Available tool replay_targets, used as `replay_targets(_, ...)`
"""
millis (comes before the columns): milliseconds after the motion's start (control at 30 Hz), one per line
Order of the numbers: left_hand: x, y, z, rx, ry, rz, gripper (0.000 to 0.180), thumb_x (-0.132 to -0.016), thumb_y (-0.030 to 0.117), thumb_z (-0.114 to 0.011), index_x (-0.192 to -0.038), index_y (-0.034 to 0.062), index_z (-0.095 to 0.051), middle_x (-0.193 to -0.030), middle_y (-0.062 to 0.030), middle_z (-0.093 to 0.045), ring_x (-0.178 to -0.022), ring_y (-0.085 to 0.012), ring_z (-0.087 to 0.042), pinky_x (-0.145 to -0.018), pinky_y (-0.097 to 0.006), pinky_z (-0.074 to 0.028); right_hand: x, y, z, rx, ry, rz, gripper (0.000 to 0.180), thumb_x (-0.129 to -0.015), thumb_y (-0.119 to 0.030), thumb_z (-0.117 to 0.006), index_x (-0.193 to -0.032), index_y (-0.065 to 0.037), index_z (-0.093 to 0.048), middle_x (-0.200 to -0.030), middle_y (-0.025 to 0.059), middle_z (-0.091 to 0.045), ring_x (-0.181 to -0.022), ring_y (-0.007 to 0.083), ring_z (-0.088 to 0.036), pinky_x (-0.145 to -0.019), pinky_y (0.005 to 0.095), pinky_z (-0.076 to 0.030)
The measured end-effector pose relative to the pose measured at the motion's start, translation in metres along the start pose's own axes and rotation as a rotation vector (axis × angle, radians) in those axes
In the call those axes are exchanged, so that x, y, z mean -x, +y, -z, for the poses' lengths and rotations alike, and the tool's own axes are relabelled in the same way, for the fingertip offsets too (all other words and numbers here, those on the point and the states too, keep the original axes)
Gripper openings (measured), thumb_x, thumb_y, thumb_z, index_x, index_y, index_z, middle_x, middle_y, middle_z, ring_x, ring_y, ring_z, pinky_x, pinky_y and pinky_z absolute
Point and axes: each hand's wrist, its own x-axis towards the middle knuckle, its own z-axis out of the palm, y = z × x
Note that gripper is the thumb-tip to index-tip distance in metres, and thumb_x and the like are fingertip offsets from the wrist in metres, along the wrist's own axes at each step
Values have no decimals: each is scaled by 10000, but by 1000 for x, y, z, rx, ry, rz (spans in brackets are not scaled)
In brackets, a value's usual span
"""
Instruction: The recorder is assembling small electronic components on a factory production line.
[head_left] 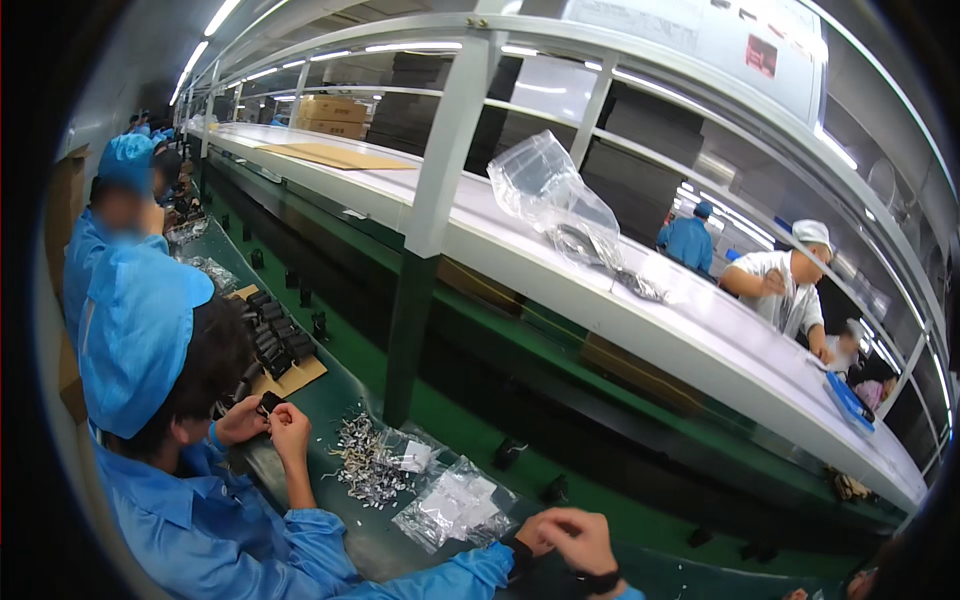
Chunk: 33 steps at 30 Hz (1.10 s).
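At the bottom centre my left hand and my right hand meet, fingers curled and pressed together. Anything between the fingertips is hidden or too small to make out. My left arm comes in from the lower left in a blue sleeve, with something black at its wrist; a black band circles the right wrist. Just left of my hands lies a clear plastic bag with white pieces in it. Beyond that bag is a loose pile of small silvery and white parts on the dark green worktop.
On my left a co-worker in blue holds a small black part, beside a cardboard sheet bearing several black parts. A green belt with spaced black parts runs ahead. Over it stand a white shelf and a post.
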Motion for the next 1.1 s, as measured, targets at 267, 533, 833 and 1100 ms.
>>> replay_targets(267,-33,44,2,-120,28,392,239,-948,57,-538,-1161,-7,-626,-1062,-150,-713,-978,-228,-705,-824,-342,-569,33,169,-7,-1248,669,-530,167,-986,-111,-593,-1116,-11,-628,-766,48,-633,-552,96,-541,-461,217,-431)
replay_targets(533,-31,47,0,-174,26,506,284,-914,-71,-459,-1160,-45,-599,-941,-79,-679,-753,-104,-633,-664,-250,-526,36,183,-19,-1162,630,-548,170,-1000,-94,-568,-1129,5,-616,-808,52,-627,-591,104,-558,-496,237,-463)
replay_targets(833,-27,68,4,76,55,701,317,-937,-75,-454,-1234,-47,-559,-1151,-125,-641,-1033,-179,-650,-856,-308,-578,36,188,-11,-1286,532,-621,158,-992,-82,-576,-1113,12,-615,-829,73,-643,-633,119,-606,-530,246,-512)
replay_targets(1100,-31,60,9,72,82,687,285,-987,-21,-483,-1258,36,-550,-1129,-67,-642,-975,-149,-664,-763,-282,-609,21,172,-15,-13,824,-379,672,-788,-138,-798,-1334,3,-431,-1266,211,-517,-831,296,-659,-654,352,-566)
